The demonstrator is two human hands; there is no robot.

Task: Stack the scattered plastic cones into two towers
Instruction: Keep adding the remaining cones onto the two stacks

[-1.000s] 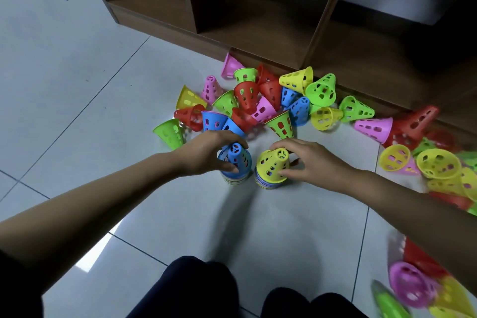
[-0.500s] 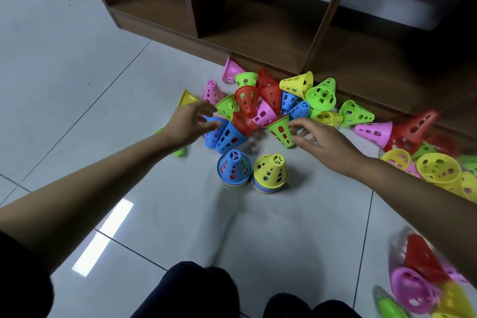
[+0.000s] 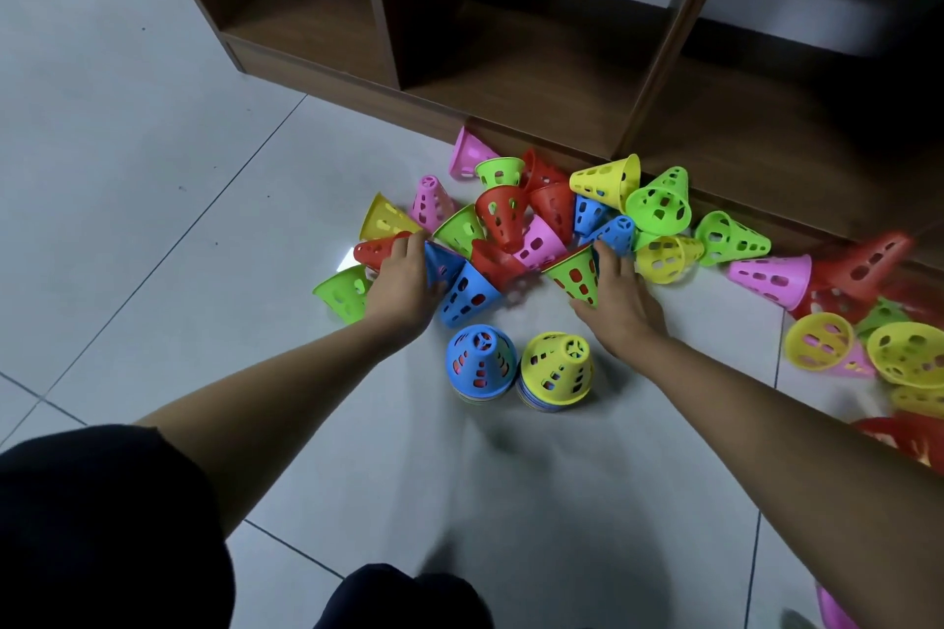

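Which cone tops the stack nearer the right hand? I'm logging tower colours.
The yellow cone: it caps the right stack, just below the right hand. The blue cone caps the stack farther left.

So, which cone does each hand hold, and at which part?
The right hand grips the green cone around its side wall. The left hand touches a blue cone; its hold cannot be told.

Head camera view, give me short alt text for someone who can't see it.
Two bare hands reach into a pile of colourful perforated cones on a tiled floor: left hand at a blue cone, right hand on a green cone.
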